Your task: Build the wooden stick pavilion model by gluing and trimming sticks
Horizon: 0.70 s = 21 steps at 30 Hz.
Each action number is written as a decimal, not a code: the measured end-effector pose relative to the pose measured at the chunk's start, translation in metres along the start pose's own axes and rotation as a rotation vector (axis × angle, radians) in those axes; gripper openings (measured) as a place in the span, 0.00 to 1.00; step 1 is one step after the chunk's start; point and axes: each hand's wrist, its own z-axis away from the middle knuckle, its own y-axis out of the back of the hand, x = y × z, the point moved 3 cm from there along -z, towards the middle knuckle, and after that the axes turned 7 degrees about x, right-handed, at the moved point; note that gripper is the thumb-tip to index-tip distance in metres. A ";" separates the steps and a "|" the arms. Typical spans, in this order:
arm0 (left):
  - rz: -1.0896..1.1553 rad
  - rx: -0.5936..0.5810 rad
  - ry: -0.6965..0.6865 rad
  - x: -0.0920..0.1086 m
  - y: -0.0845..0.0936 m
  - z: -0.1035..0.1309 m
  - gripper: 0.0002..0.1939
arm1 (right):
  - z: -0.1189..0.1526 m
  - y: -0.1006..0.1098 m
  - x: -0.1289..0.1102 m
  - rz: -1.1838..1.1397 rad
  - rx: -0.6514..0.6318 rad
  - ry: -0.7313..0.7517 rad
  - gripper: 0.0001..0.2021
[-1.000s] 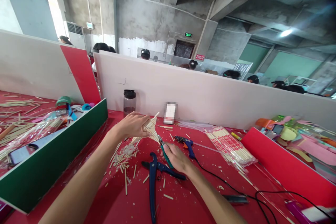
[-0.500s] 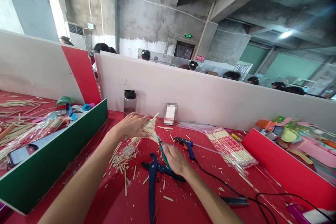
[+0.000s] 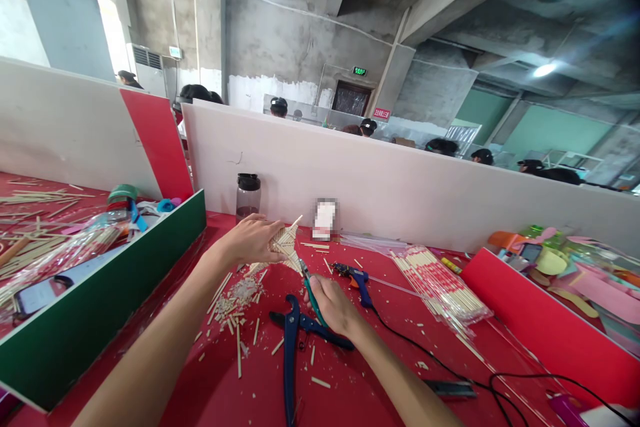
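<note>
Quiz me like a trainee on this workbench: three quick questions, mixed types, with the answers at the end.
1. What is the right hand holding? a) the black-lidded bottle b) a green-handled tool c) the large blue cutter
2. True or false: the glue gun lies on the red table, held by neither hand.
3. Fill in: the left hand grips a piece made of thin, pale ____.

Key: 1. b; 2. true; 3. sticks
</note>
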 end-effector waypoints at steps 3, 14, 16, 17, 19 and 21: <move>-0.015 0.001 0.005 0.000 0.000 0.000 0.35 | 0.000 0.000 -0.001 0.001 0.008 0.006 0.29; -0.055 -0.005 -0.001 0.002 0.002 0.000 0.38 | 0.000 -0.003 0.002 0.068 0.052 0.052 0.31; -0.053 0.002 0.001 0.002 0.002 0.000 0.38 | 0.000 -0.004 0.001 0.058 0.054 0.053 0.31; -0.053 0.006 0.003 0.001 0.002 0.000 0.38 | 0.000 -0.004 0.000 0.051 0.053 0.051 0.31; -0.055 0.007 0.004 0.001 0.002 0.001 0.38 | -0.001 -0.005 -0.001 0.035 0.052 0.048 0.31; -0.057 0.003 0.003 0.000 0.003 0.001 0.39 | -0.002 -0.006 0.001 0.012 0.049 0.035 0.31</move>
